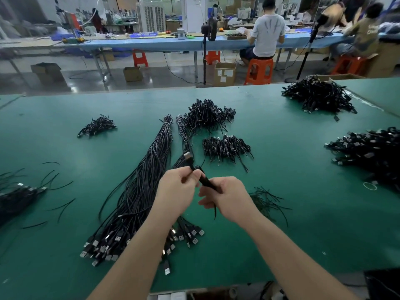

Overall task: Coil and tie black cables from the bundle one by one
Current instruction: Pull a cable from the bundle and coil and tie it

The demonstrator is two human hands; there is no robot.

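left hand (176, 188) pinches the coiled black cable (202, 177) at its plug end | right hand (227, 197) grips the coil's other end, just beside the left | bundle (140, 187) lies on the green surface (292, 213) under and left of both hands

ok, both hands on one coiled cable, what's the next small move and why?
Probably wrap the tie round its middle: the left hand and right hand grip the coiled cable bunched tight, its USB plug sticking out, off the green table.
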